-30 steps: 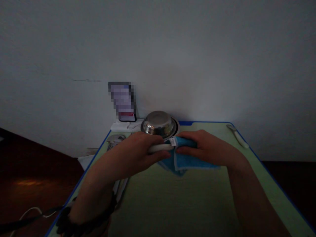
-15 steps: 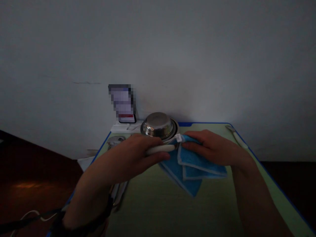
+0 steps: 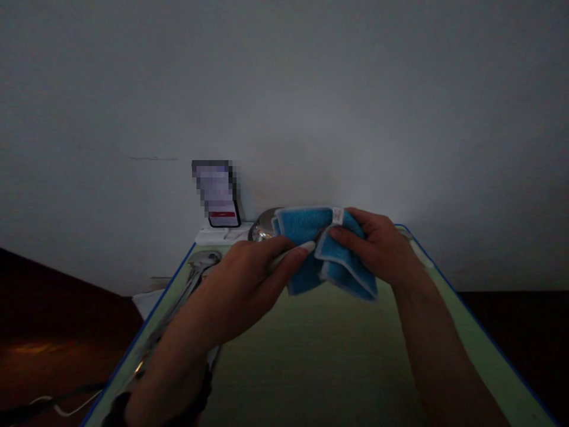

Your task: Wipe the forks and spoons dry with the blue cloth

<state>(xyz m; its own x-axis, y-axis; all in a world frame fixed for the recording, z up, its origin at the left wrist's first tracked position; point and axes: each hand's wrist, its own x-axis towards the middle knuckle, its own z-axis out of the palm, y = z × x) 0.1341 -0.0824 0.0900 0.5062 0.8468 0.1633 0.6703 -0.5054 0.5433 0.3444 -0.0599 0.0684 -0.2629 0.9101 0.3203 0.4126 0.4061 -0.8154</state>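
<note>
My left hand [image 3: 255, 276] is closed around the white handle [image 3: 291, 254] of a utensil. The handle points up and to the right, and its metal end runs into a blue cloth [image 3: 306, 224] with pale edging, so its kind stays hidden. Pinched between thumb and fingers of my right hand [image 3: 376, 243], the cloth wraps the metal end and hangs in folds below. A white tag shows at the cloth's top edge. Both hands are held above the far part of the table. Behind the cloth, an upturned metal bowl [image 3: 262, 227] is partly covered from sight.
A phone [image 3: 223, 198] leans upright at the back left on a white base [image 3: 208, 236]. Metal utensils [image 3: 204, 258] lie along the left edge, partly under my forearm. Another white-handled utensil [image 3: 421, 253] lies by the right edge of the green table [image 3: 311, 367].
Both hands have risen with the utensil and cloth. The handle now tilts upward more, and the cloth has spread up behind it, covering much of the bowl.
</note>
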